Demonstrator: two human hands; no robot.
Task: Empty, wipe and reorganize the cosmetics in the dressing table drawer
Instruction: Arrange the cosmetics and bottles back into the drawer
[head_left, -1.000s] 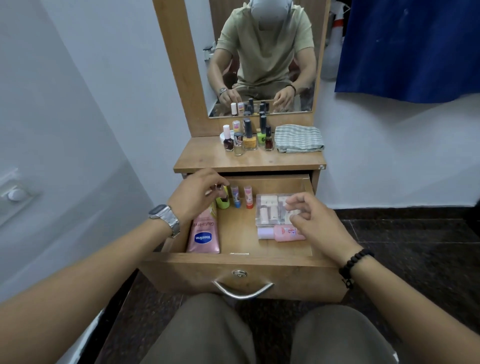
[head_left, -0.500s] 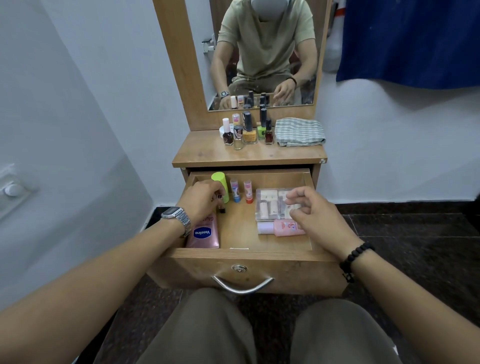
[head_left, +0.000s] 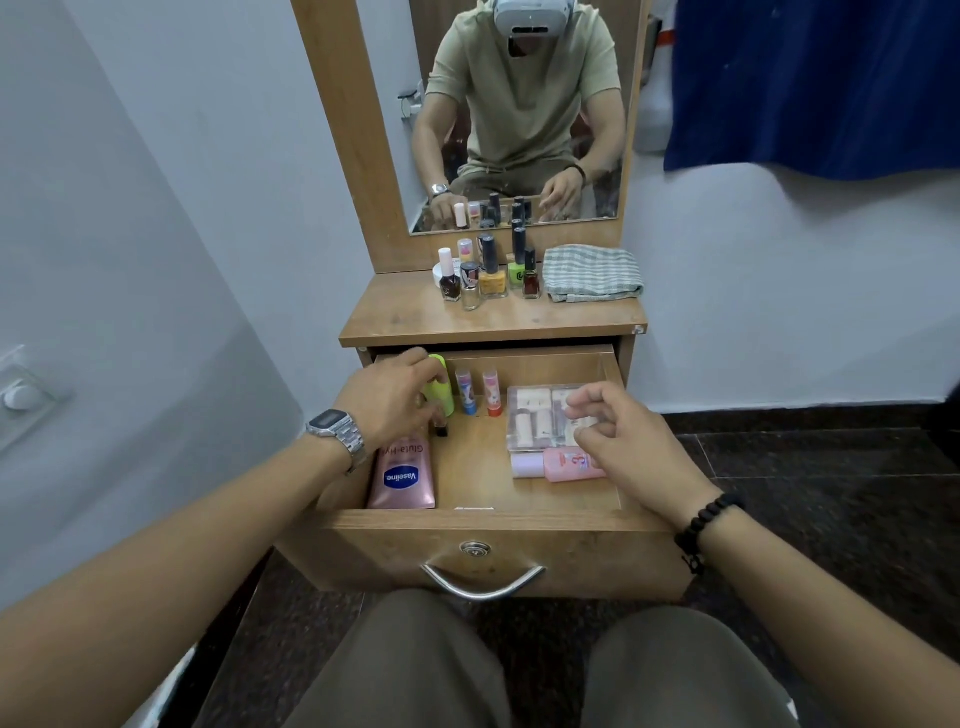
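The wooden drawer (head_left: 467, 519) stands pulled out above my knees. My left hand (head_left: 392, 402) is at its back left, fingers curled on a small dark bottle (head_left: 440, 430) that stands on the drawer floor. A lime-green tube (head_left: 440, 389) stands upright just behind that hand. Beside it stand a blue lip balm (head_left: 467, 399) and a red lip balm (head_left: 492, 399). A pink Vaseline tube (head_left: 402, 475) lies along the left wall. My right hand (head_left: 623, 439) hovers with loosely curled fingers, holding nothing, over a clear box (head_left: 532, 418) and a lying pink bottle (head_left: 563, 464).
On the tabletop (head_left: 415, 317) stand several nail polish bottles (head_left: 491, 275) next to a folded checked cloth (head_left: 592, 273). The mirror (head_left: 519, 130) rises behind them. A grey wall is close on the left and a dark floor lies to the right.
The green tube came up from under my left hand and now stands upright at the back. My left hand dropped onto the small dark bottle. My right hand barely moved.
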